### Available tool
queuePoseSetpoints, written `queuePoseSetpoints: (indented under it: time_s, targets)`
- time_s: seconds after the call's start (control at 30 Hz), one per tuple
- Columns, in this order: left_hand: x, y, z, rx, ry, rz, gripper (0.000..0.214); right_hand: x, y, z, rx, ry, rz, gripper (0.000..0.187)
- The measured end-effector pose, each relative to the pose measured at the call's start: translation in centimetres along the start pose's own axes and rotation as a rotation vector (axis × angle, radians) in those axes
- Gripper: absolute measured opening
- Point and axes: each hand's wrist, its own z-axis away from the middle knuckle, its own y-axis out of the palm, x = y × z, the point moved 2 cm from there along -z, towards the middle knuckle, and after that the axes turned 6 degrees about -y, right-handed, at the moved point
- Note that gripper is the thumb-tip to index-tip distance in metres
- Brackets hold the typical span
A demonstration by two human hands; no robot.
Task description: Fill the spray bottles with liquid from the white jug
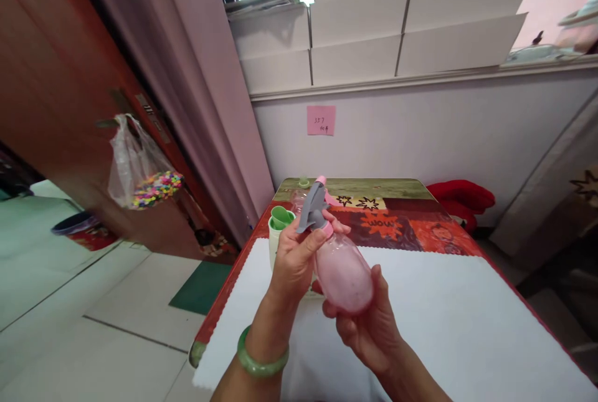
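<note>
The left hand (296, 258) is closed around the neck of a pink bottle (343, 271), just under its grey sprayer (312, 207). The right hand (369, 327) cups the bottle's base, fingers curled round it. The bottle is held tilted above the white-covered tabletop (443, 302). Just behind the left hand stands a cup (275, 237). A green bangle (259, 361) circles the left wrist.

- A home room: curtain (205, 109) beside a wooden door (51, 65), upper left.
- Patterned tablecloth (397, 227) on a small table, centre.
- Tiled floor (93, 327), lower left.
</note>
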Motion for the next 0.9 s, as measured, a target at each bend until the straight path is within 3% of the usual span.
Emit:
queuePoseSetpoints:
  time_s: [0.1, 0.17, 0.23, 0.27, 0.3, 0.37, 0.43, 0.47, 0.5, 0.57, 0.67, 0.8, 0.9]
  targets:
    - [0.0, 0.0, 0.2, -0.09, 0.027, 0.04, 0.016, -0.2, 0.4, -0.1, -0.123, -0.528, 0.375, 0.085]
    - [0.1, 0.1, 0.3, -0.121, 0.021, 0.099, 0.016, -0.5, 0.4, 0.1, -0.242, -0.89, 0.607, 0.106]
    - [0.2, 0.3, 0.4, -0.123, 0.021, 0.151, 0.019, -0.6, 0.2, 0.4, -0.312, -1.075, 0.657, 0.126]
    - [0.2, 0.3, 0.4, -0.117, 0.021, 0.166, 0.02, -0.5, 0.1, 0.4, -0.297, -1.034, 0.594, 0.126]
    - [0.3, 0.3, 0.5, -0.108, 0.015, 0.176, 0.021, -0.4, 0.0, 0.4, -0.249, -0.885, 0.497, 0.118]
    - [0.3, 0.3, 0.7, -0.096, -0.008, 0.179, 0.022, -0.2, 0.1, 0.3, -0.109, -0.383, 0.28, 0.1]
    - [0.2, 0.3, 0.9, -0.098, -0.023, 0.164, 0.023, 0.0, 0.5, 0.7, -0.001, 0.056, 0.128, 0.099]
    - [0.1, 0.2, 1.0, -0.107, -0.021, 0.145, 0.024, 0.1, 0.8, 0.9, 0.03, 0.167, 0.088, 0.098]
    - [-0.1, 0.2, 1.0, -0.118, -0.014, 0.121, 0.024, 0.3, 1.0, 1.1, 0.033, 0.186, 0.064, 0.094]
    - [-0.4, 0.1, 1.1, -0.146, 0.003, 0.073, 0.023, 0.3, 1.1, 1.2, -0.023, 0.054, 0.081, 0.08]
    - [-0.7, 0.0, 1.1, -0.184, 0.016, 0.035, 0.021, -0.1, 1.0, 1.2, -0.126, -0.292, 0.289, 0.069]
    - [-1.3, 0.2, 1.2, -0.27, 0.072, 0.071, 0.018, -0.3, 0.6, 1.6, -0.216, -0.823, 0.791, 0.08]
    - [-2.5, 0.2, 1.1, -0.371, 0.179, 0.134, 0.016, -0.2, 0.1, 1.9, -0.252, -1.036, 1.023, 0.084]
